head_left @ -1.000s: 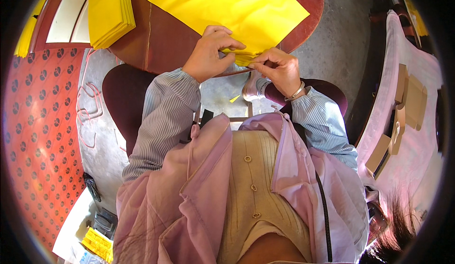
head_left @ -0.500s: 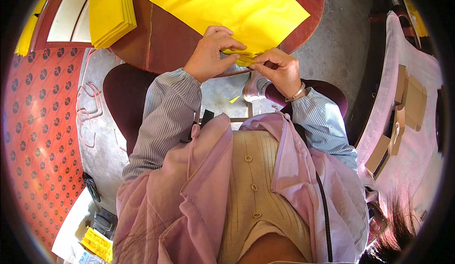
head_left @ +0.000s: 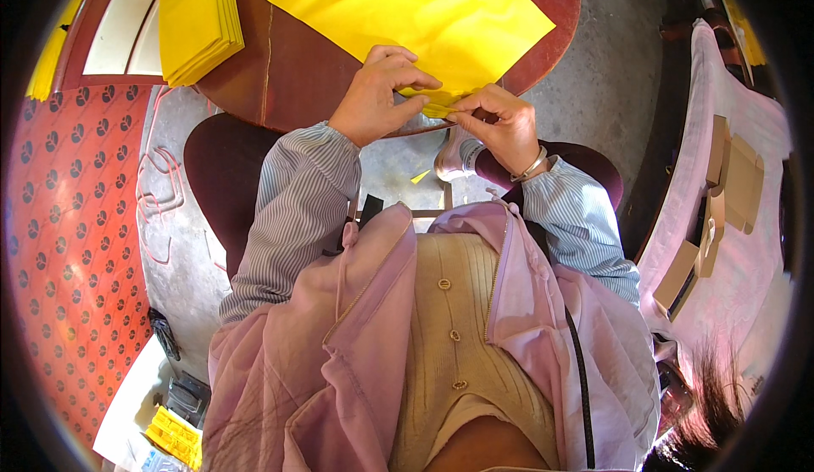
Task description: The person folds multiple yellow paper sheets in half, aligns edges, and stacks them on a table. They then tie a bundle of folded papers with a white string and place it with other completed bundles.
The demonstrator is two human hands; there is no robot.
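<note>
Pinching the yellow sheet (head_left: 415,14), spread on the bench (head_left: 309,73), by its folded near corner with right hand (head_left: 500,122), likely for control; seemingly steadying with left hand (head_left: 373,94) in parted grip.

Overall illumination is bright. The yellow sheet (head_left: 407,22) is strongly lit, its surface detail largely washed out. The right sleeve (head_left: 581,217) catches more light than the left sleeve (head_left: 292,196). Glare marks the red patterned covering (head_left: 76,217); the white surface (head_left: 127,404) at lower left is overexposed. The dark trousers (head_left: 222,179) lose detail in shade. The left hand (head_left: 377,99) and right hand (head_left: 502,128) are sharp. Hair (head_left: 708,413) at lower right is soft. Fisheye distortion bows edges toward a black rim with faint colour fringing.
</note>
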